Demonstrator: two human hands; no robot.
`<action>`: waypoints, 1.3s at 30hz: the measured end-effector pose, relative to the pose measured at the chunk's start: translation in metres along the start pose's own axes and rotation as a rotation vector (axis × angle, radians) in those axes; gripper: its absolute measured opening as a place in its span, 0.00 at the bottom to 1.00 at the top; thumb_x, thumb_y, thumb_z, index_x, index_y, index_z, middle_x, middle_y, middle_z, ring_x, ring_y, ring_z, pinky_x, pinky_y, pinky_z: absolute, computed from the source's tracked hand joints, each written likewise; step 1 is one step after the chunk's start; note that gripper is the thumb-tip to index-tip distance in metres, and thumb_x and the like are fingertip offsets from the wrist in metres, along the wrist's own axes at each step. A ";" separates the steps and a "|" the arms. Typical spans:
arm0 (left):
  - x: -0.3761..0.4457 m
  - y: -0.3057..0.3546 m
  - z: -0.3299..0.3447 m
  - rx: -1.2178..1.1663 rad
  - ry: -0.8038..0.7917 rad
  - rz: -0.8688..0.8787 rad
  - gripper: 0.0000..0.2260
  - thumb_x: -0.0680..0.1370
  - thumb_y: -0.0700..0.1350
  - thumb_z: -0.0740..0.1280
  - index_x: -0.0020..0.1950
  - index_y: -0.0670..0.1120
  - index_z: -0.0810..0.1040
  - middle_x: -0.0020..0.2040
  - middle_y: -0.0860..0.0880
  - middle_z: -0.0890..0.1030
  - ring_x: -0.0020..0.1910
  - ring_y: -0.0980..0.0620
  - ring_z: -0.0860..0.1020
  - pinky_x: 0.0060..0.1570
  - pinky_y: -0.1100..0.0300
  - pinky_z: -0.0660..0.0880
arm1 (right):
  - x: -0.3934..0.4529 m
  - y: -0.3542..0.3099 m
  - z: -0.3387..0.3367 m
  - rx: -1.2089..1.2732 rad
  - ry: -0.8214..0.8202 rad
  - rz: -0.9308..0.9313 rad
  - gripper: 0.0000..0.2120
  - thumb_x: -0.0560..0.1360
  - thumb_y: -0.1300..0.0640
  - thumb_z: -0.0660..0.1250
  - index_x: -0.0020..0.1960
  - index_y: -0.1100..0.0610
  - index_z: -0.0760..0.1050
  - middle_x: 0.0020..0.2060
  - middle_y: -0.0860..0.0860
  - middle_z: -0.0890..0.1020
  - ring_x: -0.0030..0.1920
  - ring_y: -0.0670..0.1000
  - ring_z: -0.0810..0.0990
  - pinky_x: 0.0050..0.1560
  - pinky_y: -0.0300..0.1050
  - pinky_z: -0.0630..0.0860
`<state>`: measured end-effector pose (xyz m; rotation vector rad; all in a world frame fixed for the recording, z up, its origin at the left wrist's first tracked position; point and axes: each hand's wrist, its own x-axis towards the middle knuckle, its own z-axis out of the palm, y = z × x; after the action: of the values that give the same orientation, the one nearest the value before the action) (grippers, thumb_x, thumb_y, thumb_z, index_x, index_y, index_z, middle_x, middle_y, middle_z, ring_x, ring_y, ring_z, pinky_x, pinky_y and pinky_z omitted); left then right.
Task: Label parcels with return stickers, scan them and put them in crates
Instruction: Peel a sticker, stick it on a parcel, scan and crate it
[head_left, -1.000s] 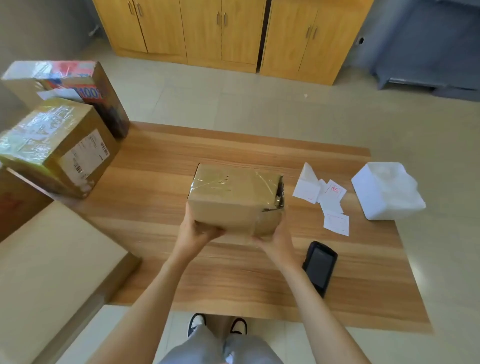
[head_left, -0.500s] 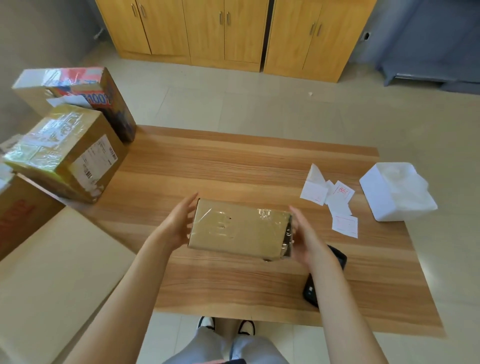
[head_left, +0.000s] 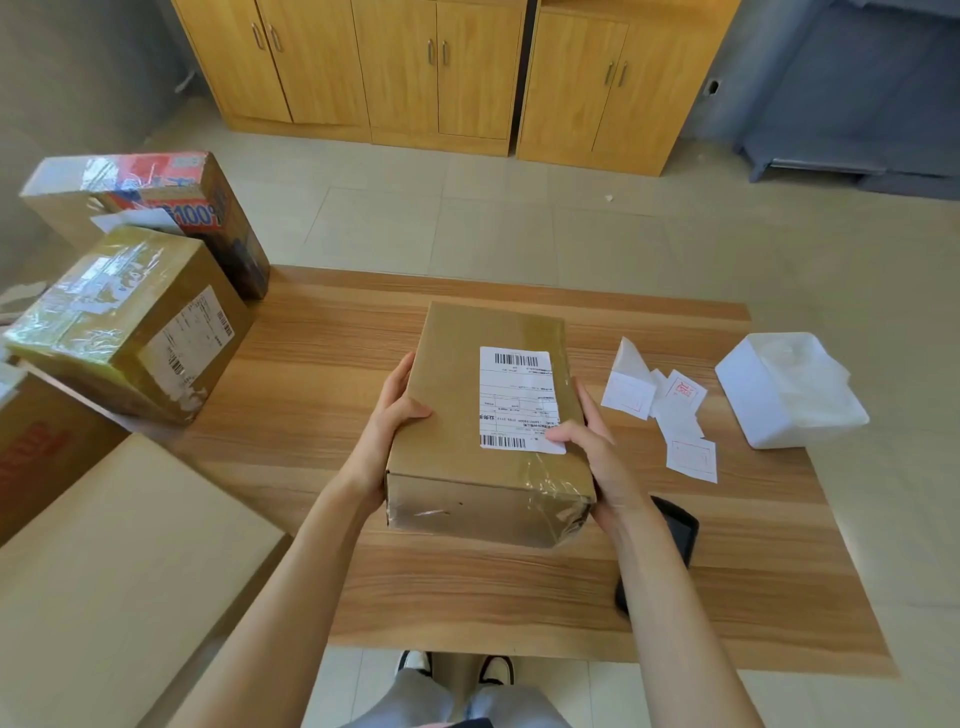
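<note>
- The brown cardboard parcel (head_left: 467, 415) with a white paper label (head_left: 519, 397) on top sits between both hands, over the wooden table (head_left: 571, 587).
- The left hand (head_left: 387, 421) grips its left side, thumb on top.
- The right hand (head_left: 597, 452) grips its right side, thumb on the label.
- White stickers (head_left: 670, 410) lie just to the right.

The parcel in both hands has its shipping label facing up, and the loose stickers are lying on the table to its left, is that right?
Not quite. In the head view the stickers lie on the table to the right of the parcel, not the left. The rest holds: the left hand and right hand grip it, shipping label facing up.
</note>
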<state>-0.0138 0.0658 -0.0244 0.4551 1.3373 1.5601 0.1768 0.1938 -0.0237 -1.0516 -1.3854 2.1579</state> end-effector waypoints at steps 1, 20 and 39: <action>0.001 -0.001 -0.002 0.004 -0.001 0.012 0.41 0.58 0.51 0.69 0.73 0.57 0.65 0.63 0.53 0.76 0.56 0.50 0.78 0.47 0.56 0.77 | 0.001 0.002 0.001 -0.010 -0.002 -0.016 0.35 0.72 0.65 0.66 0.72 0.40 0.59 0.53 0.45 0.84 0.54 0.49 0.83 0.47 0.45 0.79; 0.017 -0.059 -0.028 0.100 0.070 -0.128 0.40 0.61 0.42 0.68 0.71 0.60 0.62 0.67 0.61 0.71 0.59 0.56 0.76 0.41 0.65 0.77 | 0.023 0.055 0.003 -0.147 0.077 0.147 0.41 0.72 0.74 0.62 0.76 0.45 0.55 0.53 0.37 0.76 0.48 0.36 0.77 0.41 0.30 0.75; -0.005 -0.102 -0.036 0.158 0.431 -0.402 0.53 0.57 0.60 0.80 0.76 0.56 0.57 0.73 0.46 0.65 0.63 0.50 0.73 0.56 0.53 0.73 | 0.083 0.057 -0.011 -0.304 0.149 0.186 0.45 0.73 0.59 0.72 0.78 0.48 0.47 0.77 0.50 0.55 0.76 0.51 0.57 0.70 0.47 0.59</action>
<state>0.0044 0.0321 -0.1260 -0.0687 1.7633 1.2579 0.1358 0.2291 -0.1097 -1.4746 -1.6350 1.9817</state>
